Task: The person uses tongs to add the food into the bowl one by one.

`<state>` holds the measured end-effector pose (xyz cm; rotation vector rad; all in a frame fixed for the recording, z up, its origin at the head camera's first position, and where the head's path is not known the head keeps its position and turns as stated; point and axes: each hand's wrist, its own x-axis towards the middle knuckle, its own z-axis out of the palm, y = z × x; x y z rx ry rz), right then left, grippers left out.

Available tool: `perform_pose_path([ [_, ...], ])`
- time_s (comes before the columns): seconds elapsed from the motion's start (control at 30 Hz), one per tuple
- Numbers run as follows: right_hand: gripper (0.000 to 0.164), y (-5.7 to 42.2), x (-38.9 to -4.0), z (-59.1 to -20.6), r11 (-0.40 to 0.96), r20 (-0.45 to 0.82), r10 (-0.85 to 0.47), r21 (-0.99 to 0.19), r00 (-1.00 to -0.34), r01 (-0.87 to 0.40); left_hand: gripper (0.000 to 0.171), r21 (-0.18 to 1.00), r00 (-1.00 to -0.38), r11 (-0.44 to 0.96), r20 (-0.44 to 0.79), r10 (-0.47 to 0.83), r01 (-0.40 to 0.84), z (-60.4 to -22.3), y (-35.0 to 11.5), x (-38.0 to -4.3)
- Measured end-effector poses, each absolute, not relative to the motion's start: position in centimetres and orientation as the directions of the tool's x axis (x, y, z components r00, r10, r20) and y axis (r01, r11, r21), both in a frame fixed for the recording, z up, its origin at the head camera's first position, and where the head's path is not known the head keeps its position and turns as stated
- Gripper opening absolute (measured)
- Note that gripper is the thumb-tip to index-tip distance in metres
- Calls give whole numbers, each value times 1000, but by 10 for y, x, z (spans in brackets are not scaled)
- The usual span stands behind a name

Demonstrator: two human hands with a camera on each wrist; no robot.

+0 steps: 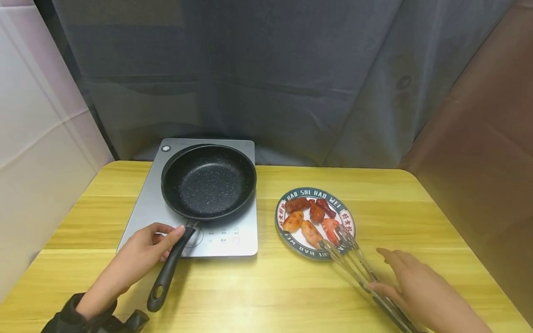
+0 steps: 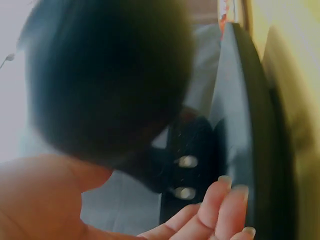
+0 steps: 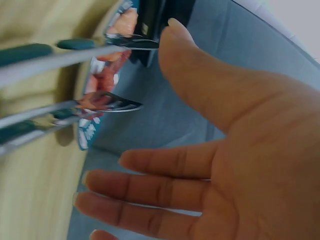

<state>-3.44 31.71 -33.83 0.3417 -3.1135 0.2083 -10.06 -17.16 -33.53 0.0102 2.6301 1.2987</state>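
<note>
A black frying pan (image 1: 210,185) with a speckled inside sits on a silver induction cooktop (image 1: 245,240). My left hand (image 1: 143,249) holds the pan's handle (image 1: 172,266) close to the pan, thumb on top. In the left wrist view the handle end (image 2: 107,75) looms blurred, with curled fingers below. On the right, metal tongs (image 1: 360,273) lean with spread tips on a patterned plate (image 1: 291,243) of food pieces. My right hand (image 1: 420,286) hovers beside the tongs' arms. Its fingers are extended and apart in the right wrist view, with nothing in the palm.
The plate carries several pieces, among them a drumstick (image 1: 316,212), a golden wing-like piece (image 1: 311,233) and a red-and-white piece (image 1: 331,230). A wooden table (image 1: 258,296) bears everything. A dark cloth (image 1: 250,83) hangs behind, with a brown sheet (image 1: 479,152) at right.
</note>
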Motion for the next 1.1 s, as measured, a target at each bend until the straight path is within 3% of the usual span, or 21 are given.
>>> perform_pose_path([
  [0.27, 80, 319, -28, -359, 971, 15, -219, -89, -976, -220, 57, 672, -973, 737, -209, 96, -72, -339, -160, -94],
  [0.43, 72, 321, -26, -367, 978, -54, -193, -85, -980, -188, 43, 770, -954, 634, -241, 180, -74, -342, -154, -90],
  [0.67, 58, 320, -24, -372, 984, -195, -134, -146, -972, -106, 39, 873, -930, 465, -280, 237, -144, -346, -151, -85],
  [1.0, 34, 319, -27, -380, 983, -239, -98, -173, -966, -57, 42, 900, -930, 397, -286, 230, -179, -345, -148, -83],
  [1.1, 30, 319, -27, -376, 980, -175, -110, -181, -978, -78, 41, 912, -928, 365, -287, 238, -189, -345, -149, -82],
])
